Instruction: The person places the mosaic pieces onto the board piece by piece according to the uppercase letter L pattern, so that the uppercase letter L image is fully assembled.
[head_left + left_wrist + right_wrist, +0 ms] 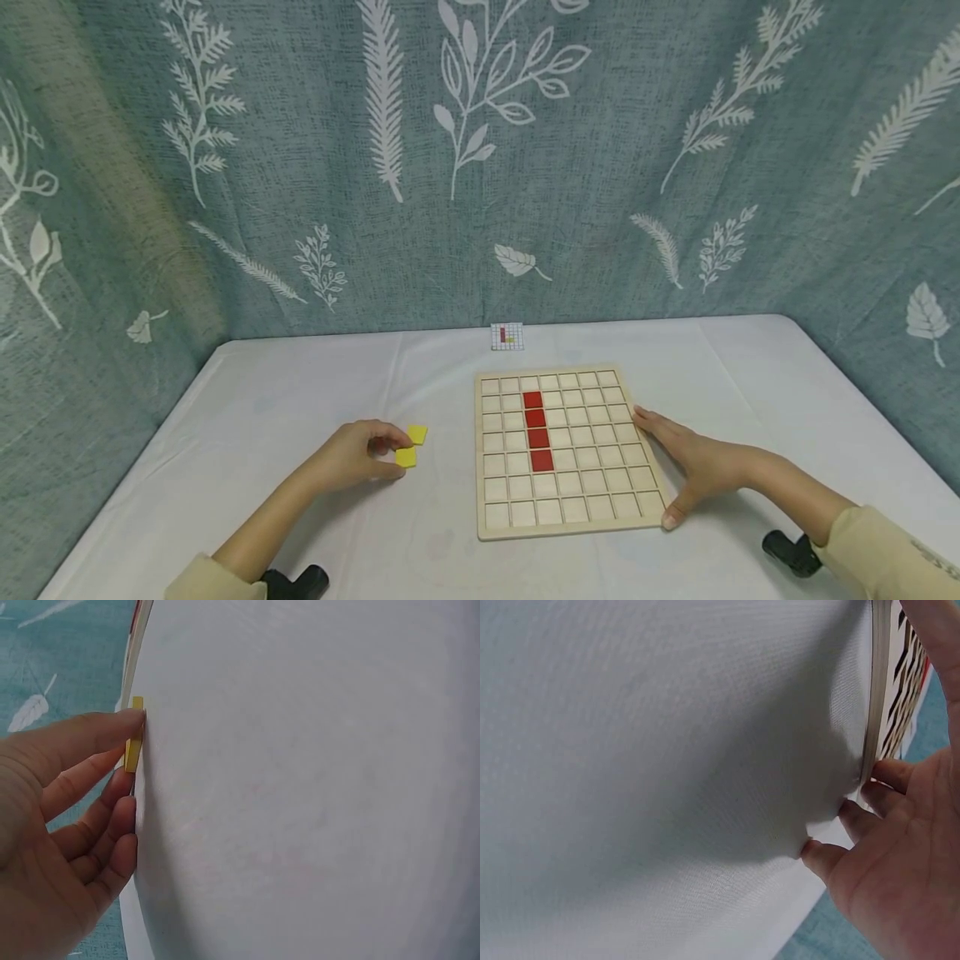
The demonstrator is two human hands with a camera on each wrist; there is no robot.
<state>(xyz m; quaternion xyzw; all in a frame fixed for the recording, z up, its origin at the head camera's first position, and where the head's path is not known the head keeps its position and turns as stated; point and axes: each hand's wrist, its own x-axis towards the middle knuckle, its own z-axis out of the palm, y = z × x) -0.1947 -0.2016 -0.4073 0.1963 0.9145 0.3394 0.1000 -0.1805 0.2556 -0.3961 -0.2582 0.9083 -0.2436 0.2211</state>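
Left of the board, my left hand [358, 452] pinches a yellow square tile [406, 457] between thumb and fingers. The left wrist view shows that yellow tile [135, 735] edge-on at the fingertips of my left hand [71, 802]. A second yellow tile [417, 434] lies just beyond it, close to the fingers. The wooden grid board [573, 527] lies flat, with several red tiles [537, 437] in a column in its cells. Spread along the board's right edge, my right hand [705, 467] touches it with thumb and fingertips; the right wrist view shows fingers of this hand [900, 847] against the board's side [877, 690].
A small printed card [507, 337] with a grid, red and yellow marks lies behind the board near the table's back edge. The white-covered table [300, 375] is backed by a teal leaf-patterned curtain [570, 208]. Black devices [792, 553] sit at both wrists.
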